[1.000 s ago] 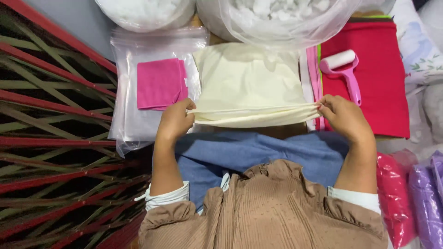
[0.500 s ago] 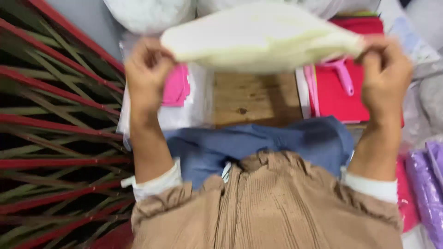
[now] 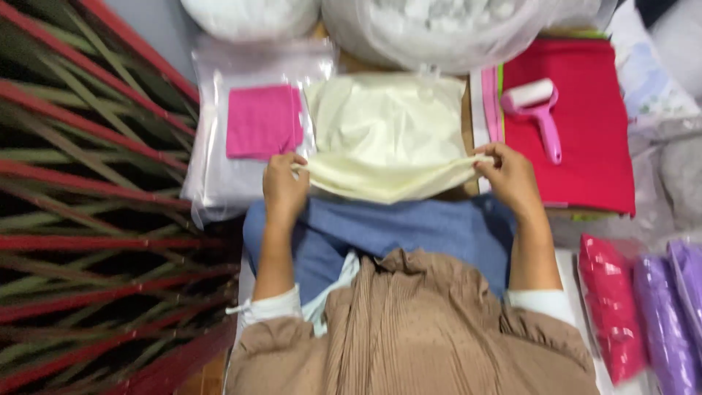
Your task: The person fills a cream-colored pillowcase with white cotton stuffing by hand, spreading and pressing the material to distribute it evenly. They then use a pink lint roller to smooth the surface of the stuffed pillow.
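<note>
Both hands were pinched on the cream cloth [image 3: 387, 139], one at each near corner. The left hand [image 3: 284, 186] gripped the left end, the right hand [image 3: 508, 175] the right, and they stood well apart, so the near edge ran taut between them. The cloth lay flat on the table, its far edge under a big clear bag [image 3: 439, 29] of white stuffing. Just beside it on the left sat a pink square [image 3: 263, 121] on plastic sleeves. To the right, a pink lint roller [image 3: 540, 113] rested on red felt [image 3: 585, 132], within reach.
</note>
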